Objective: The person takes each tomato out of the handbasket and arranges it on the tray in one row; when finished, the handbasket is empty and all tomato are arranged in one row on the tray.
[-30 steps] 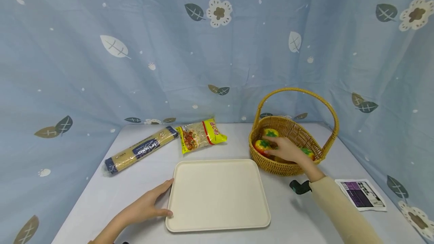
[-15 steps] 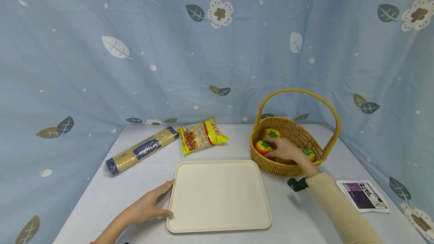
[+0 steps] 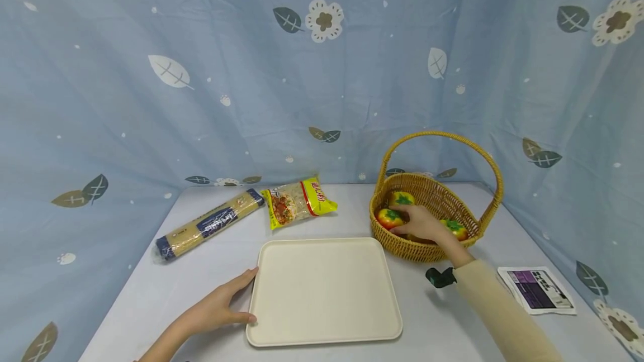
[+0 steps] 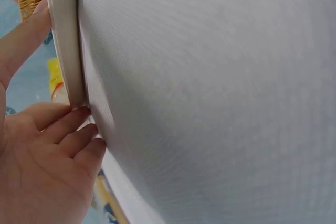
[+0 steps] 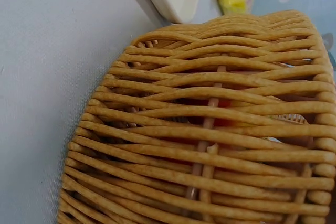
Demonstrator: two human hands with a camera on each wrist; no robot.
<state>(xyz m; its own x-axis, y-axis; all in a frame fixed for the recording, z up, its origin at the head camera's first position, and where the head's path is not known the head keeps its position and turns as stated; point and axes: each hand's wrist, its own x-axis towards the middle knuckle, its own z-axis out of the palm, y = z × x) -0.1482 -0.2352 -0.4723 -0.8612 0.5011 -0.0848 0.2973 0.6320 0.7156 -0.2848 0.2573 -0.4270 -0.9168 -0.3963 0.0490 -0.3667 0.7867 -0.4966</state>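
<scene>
My left hand (image 3: 217,307) touches the left edge of a cream rectangular tray (image 3: 324,292), thumb near the front corner and fingers spread further back. In the left wrist view the fingers (image 4: 79,140) are fairly straight against the tray's side (image 4: 65,35). Inside a wicker basket (image 3: 410,248), my right hand (image 3: 424,222) holds a red-and-yellow tomato (image 3: 389,218) with a green leafy top between thumb and fingers. Another tomato (image 3: 402,198) lies behind it, and one more (image 3: 455,229) is at the basket's right. Woven wicker (image 5: 210,129) hides the right hand's grip in its wrist view.
A long pack of noodles (image 3: 208,224) and a yellow food bag (image 3: 299,203) lie behind the tray to the left. A white-and-purple packet (image 3: 538,289) is at the right. The basket's tall handle (image 3: 439,133) arches above the right hand. A blue patterned curtain (image 3: 261,116) backs the table.
In the basket, my right hand has shifted slightly left, its thumb and fingers settling around the tomato; the tomato at right shows more. The left hand stays at the tray's edge.
</scene>
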